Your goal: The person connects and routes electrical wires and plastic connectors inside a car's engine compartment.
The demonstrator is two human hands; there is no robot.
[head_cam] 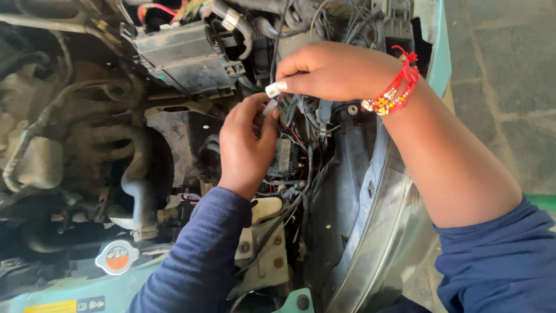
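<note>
R hand (333, 72) pinching small white plug (273, 90) at fingertips. L hand (246, 145) just below, fingers curled on wires (292, 136). Plug nearer R, pointing left-down toward L.

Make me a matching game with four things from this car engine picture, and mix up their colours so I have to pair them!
Things:
1. bracelet on the right hand
2. small connector pinched in that hand's fingers
3. sleeve of the left hand
4. radiator hose

Colours:
A. black
B. white
C. red with beads
D. dark blue

Pairs: 1-C, 2-B, 3-D, 4-A
</note>
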